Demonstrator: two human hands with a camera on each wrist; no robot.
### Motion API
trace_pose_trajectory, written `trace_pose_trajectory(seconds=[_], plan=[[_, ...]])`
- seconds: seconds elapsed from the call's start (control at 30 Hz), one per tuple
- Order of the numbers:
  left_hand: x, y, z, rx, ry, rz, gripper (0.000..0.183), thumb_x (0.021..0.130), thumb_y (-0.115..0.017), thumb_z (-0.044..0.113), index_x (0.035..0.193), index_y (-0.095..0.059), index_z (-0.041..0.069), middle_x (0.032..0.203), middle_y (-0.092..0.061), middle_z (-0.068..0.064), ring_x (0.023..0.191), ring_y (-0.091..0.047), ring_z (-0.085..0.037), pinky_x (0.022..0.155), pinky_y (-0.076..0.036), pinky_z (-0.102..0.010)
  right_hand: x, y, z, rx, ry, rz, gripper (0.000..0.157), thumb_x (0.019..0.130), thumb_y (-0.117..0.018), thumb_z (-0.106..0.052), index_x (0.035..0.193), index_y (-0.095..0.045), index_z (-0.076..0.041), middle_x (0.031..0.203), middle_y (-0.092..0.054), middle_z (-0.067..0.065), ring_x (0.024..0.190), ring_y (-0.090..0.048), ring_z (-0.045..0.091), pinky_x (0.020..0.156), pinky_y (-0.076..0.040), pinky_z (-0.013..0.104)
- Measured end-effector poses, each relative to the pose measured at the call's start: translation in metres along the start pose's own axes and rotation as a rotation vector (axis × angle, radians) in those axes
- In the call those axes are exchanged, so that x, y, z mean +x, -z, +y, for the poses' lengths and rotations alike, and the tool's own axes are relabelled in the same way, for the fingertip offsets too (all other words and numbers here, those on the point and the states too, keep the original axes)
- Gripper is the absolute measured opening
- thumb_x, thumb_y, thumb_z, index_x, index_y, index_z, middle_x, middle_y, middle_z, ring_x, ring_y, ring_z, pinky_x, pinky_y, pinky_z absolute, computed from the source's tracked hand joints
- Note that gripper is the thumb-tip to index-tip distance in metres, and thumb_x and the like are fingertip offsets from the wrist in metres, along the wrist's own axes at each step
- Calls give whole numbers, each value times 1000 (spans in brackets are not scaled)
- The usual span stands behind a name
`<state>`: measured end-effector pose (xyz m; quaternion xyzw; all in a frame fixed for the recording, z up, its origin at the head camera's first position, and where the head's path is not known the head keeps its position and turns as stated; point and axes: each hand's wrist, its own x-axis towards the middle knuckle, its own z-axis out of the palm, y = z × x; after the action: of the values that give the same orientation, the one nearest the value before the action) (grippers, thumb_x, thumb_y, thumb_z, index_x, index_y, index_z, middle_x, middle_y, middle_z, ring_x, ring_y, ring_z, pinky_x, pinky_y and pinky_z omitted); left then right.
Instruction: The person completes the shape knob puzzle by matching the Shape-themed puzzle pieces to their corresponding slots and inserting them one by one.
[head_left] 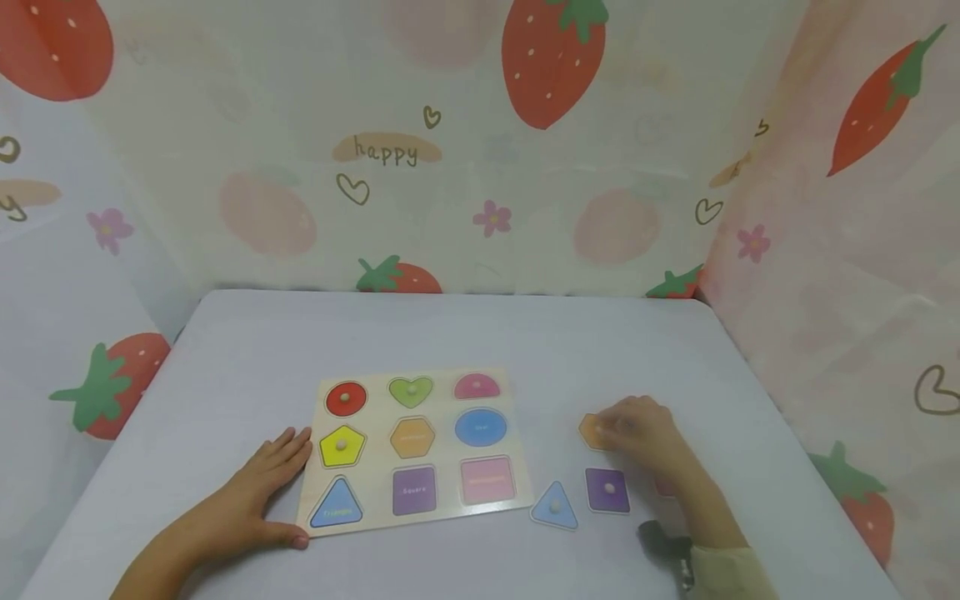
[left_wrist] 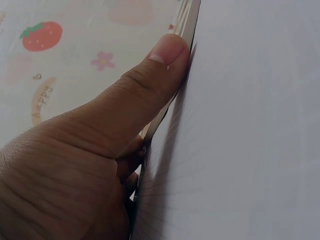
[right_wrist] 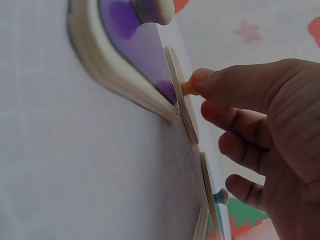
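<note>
A wooden shape puzzle board (head_left: 375,521) lies on the table. My left hand (head_left: 243,500) rests at its left edge with fingers extended, the thumb by the front corner. In the left wrist view the thumb (left_wrist: 135,90) lies against the board's edge. To the right of the board, my right hand (head_left: 645,433) pinches the knob of an orange hexagon piece (head_left: 590,432) between thumb and fingers. The right wrist view shows this orange knob (right_wrist: 189,89) at the thumb tip. A purple square piece (head_left: 606,490) and a blue triangle piece (head_left: 554,508) lie nearby.
On the board sit a red circle (head_left: 346,399), a green heart (head_left: 411,391) and a yellow pentagon (head_left: 342,447), each with a knob. A pink piece (head_left: 664,487) is partly hidden behind the right wrist. A blue knobbed piece (right_wrist: 215,192) shows beyond the right fingers.
</note>
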<state>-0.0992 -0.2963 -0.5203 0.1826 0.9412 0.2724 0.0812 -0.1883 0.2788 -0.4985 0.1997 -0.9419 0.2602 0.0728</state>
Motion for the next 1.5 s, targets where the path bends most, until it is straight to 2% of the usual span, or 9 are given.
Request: trace_pose_trajectory(seconds=[0.13, 0.4, 0.6, 0.77, 0.93, 1.1, 1.37, 1.5], plan=[[-2, 1, 0, 3, -2, 3, 127, 64, -80, 75, 160, -33, 7, 170, -24, -8, 158, -10, -38, 107, 15, 1, 1, -5, 2, -51, 23, -6, 15, 88, -79, -21, 102, -81, -15, 93, -75, -3, 91, -60, 21, 84, -45, 44], [-5, 3, -1, 15, -25, 9, 126, 65, -80, 74, 160, -33, 6, 170, -24, -9, 158, -10, -36, 109, 14, 0, 2, -13, 0, -65, -24, -14, 15, 89, -78, -16, 103, -81, -10, 94, -75, -1, 96, -62, 25, 91, -47, 48], [-7, 3, -3, 12, -36, 16, 126, 65, -80, 74, 159, -34, 5, 170, -24, -10, 158, -10, -35, 110, 14, -1, 3, -12, -5, -75, -29, -13, 14, 89, -78, -17, 102, -81, -10, 94, -76, 1, 96, -64, 27, 92, -48, 51], [-6, -1, -5, 23, -54, 31, 125, 66, -79, 75, 159, -34, 5, 170, -25, -10, 159, -10, -33, 111, 14, -2, 8, -8, -9, -132, -16, -2, 12, 87, -80, -18, 99, -81, -14, 92, -76, -1, 93, -63, 24, 89, -46, 53], [-3, -1, -3, 21, -34, 19, 126, 65, -79, 75, 160, -33, 7, 170, -24, -7, 158, -11, -35, 111, 14, -1, 12, 3, -25, -95, -39, -2, 13, 87, -81, -18, 100, -81, -14, 92, -76, -2, 93, -61, 23, 91, -42, 53], [-1, -2, -2, 7, -9, 7, 127, 64, -79, 75, 161, -32, 9, 171, -22, -6, 158, -10, -36, 109, 14, 0, 16, 12, -39, -78, -24, -6, 13, 87, -81, -19, 100, -81, -17, 92, -74, -5, 95, -61, 22, 92, -42, 53], [-2, 0, 0, -1, 2, 5, 127, 64, -80, 75, 161, -32, 9, 171, -23, -5, 158, -10, -37, 108, 13, 1, 34, 22, -67, -74, 61, 17, 6, 86, -81, -19, 91, -78, -17, 85, -69, -9, 92, -61, 20, 90, -40, 50], [-2, 0, 0, 12, -7, 4, 127, 64, -80, 75, 160, -33, 8, 171, -23, -6, 158, -11, -37, 109, 14, 0, 44, 23, -81, -43, 80, 38, 8, 85, -83, -18, 90, -78, -17, 84, -67, -9, 92, -60, 21, 92, -37, 48]])
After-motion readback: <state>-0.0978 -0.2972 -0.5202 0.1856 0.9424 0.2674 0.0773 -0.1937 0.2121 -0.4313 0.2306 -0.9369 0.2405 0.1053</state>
